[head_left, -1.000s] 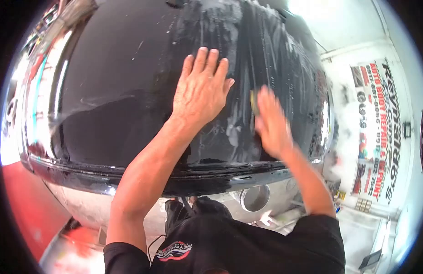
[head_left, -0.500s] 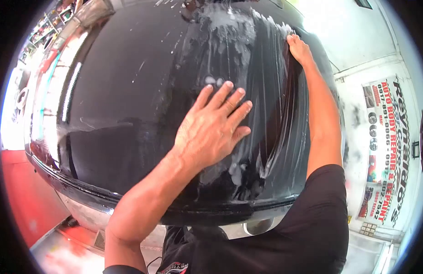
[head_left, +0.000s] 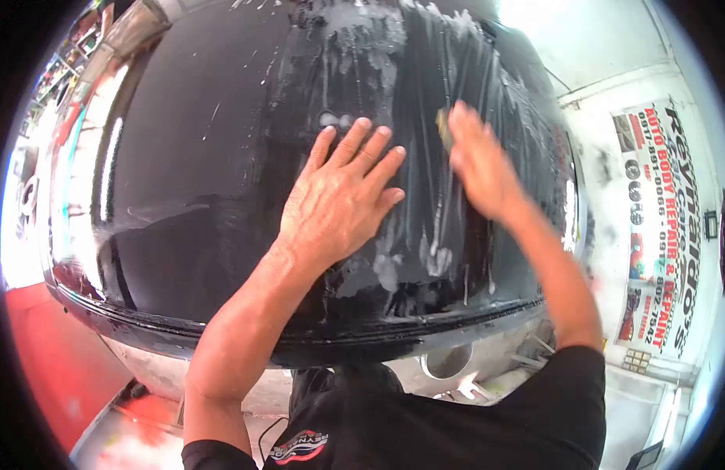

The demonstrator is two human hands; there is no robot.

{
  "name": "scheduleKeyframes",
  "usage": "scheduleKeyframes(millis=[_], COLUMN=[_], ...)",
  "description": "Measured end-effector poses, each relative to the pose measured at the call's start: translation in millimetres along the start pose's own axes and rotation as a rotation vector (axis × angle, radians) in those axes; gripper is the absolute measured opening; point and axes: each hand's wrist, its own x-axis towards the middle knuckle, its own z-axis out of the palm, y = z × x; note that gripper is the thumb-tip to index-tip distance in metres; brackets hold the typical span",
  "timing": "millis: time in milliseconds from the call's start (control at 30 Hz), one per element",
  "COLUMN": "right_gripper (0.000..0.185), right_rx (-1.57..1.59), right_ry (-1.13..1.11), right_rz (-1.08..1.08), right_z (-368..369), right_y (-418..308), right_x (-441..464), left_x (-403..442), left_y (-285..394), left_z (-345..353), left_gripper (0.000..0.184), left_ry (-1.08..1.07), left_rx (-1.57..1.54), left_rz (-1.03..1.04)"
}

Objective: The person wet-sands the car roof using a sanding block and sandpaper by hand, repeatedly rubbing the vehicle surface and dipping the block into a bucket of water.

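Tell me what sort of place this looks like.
Most likely an auto body workshop: the wall banner reads "AUTO BODY REPAIR & REPAINT", a glossy black vehicle panel fills the foreground under whitish streaks, and there's a red-stained floor.

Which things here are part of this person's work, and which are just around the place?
In use:
- Left hand, spread over the black panel
- Right hand, holding a yellowish item, blurred
- Whitish streaks

Just around:
- Banner
- Red surface
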Motion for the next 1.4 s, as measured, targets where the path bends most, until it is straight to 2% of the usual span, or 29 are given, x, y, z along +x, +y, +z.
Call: scheduleKeyframes(millis=[133,200,233,333,367,400,500,567,633,667,867,933,1033,1067,1133,1167,1233,1300,1400], right_gripper=[0.066,0.062,0.062,0.06,0.049,0.051,0.063,0.067,0.065,0.064,0.065,0.062,0.052,0.043,0.056,0.064,0.067,0.069,0.066], right_rx=[-0.028,-0.132,-0.146,-0.141,-0.086,-0.092,-0.016,0.043,-0.006,-0.007,-0.032,-0.09,-0.173,-0.049,-0.074,-0.013,0.019,0.003,-0.022], right_ry=[0.134,0.234,0.213,0.092,0.227,0.265,0.044,-0.066,-0.105,-0.04,0.181,0.212,0.151,0.204,0.219,0.047,-0.067,-0.11,0.035], right_rz=[0.132,0.1,0.136,0.242,0.092,-0.026,-0.061,-0.095,-0.12,-0.091,0.054,0.122,0.12,0.022,-0.108,-0.042,-0.117,-0.125,-0.09], right_z=[17.7,12.1,10.9,8.6,14.3,22.5,17.3,17.6,11.4,9.8,27.1,16.3,12.9,9.6,27.2,17.7,23.0,20.3,18.1], right_y=[124.8,129.9,124.6,78.9,40.7,9.7,-101.0,-128.4,-114.1,-100.3,71.5,55.0,0.4,-40.5,-89.1,-128.4,-153.0,-146.1,-97.8], right_x=[192.1,243.6,245.6,196.0,148.6,96.7,-52.3,-106.4,-89.6,-63.5,196.0,220.2,168.7,122.4,17.1,-28.3,-96.9,-88.2,8.8], left_x=[-0.3,-1.1,-1.6,-2.2,-2.6,-1.9,-1.3,0.3,-0.3,-0.5,0.2,1.0,0.7,1.3,2.3,1.9,2.4,2.8,4.0], left_y=[-4.4,-6.4,-5.6,-5.8,-5.8,-5.9,-4.6,-4.4,-2.6,-2.7,-9.4,-10.4,-8.8,-9.6,-8.7,-5.8,-5.6,-7.5,-7.6], left_z=[2.0,2.6,0.9,5.4,5.4,6.3,4.3,2.3,1.1,-0.3,9.9,5.4,0.9,3.7,3.6,2.0,0.0,1.4,3.8], left_gripper=[0.048,0.047,0.047,0.045,0.045,0.044,0.042,0.041,0.041,0.041,0.043,0.042,0.041,0.04,0.04,0.04,0.04,0.042,0.043], left_ry=[0.01,0.022,0.021,0.073,0.084,0.097,0.132,0.162,0.18,0.176,0.177,0.172,0.204,0.229,0.256,0.263,0.27,0.267,0.269], left_rx=[-0.022,-0.012,-0.015,-0.003,-0.015,-0.022,-0.05,-0.089,-0.085,-0.08,-0.072,-0.058,-0.088,-0.112,-0.191,-0.203,-0.216,-0.206,-0.197], left_rz=[0.003,0.01,0.02,0.025,0.024,0.015,-0.002,-0.009,0.003,0.003,0.003,0.009,-0.009,-0.029,-0.065,-0.069,-0.08,-0.076,-0.074])
